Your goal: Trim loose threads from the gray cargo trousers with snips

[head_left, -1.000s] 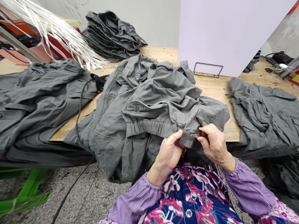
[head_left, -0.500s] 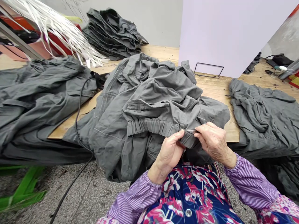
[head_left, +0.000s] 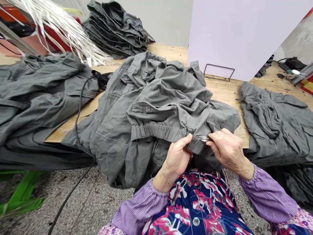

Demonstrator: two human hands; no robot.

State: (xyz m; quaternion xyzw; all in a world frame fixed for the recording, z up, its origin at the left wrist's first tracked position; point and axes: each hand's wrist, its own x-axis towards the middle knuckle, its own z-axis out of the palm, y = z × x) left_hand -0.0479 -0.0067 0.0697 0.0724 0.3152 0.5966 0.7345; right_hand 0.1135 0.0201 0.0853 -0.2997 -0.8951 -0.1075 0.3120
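Observation:
Grey trousers (head_left: pixel 166 94) lie bunched over the table's front edge, with their gathered elastic waistband (head_left: pixel 158 130) turned towards me. My left hand (head_left: pixel 179 155) pinches this waistband, thumb on top and fingers hidden beneath the cloth. Between the closed fingers of my right hand (head_left: pixel 227 148) is a small pair of silver thread snips (head_left: pixel 204 139), mostly covered by the hand. Their pointed tips lie at the waistband seam, just right of my left thumb. A button (head_left: pixel 222 126) shows on the cloth above my right hand.
More grey garments lie at the left (head_left: pixel 44 88) and right (head_left: pixel 276 120). A folded stack (head_left: pixel 117 29) and white strips (head_left: pixel 66 29) are at the back. A pale panel (head_left: pixel 234 36) stands behind a wire stand (head_left: pixel 218 72). A black cable (head_left: pixel 78 127) hangs over the front edge.
My right hand has drawn slightly to the right with the thread snips, so more of their blades shows. My left hand keeps its pinch on the waistband. The view has shifted a little.

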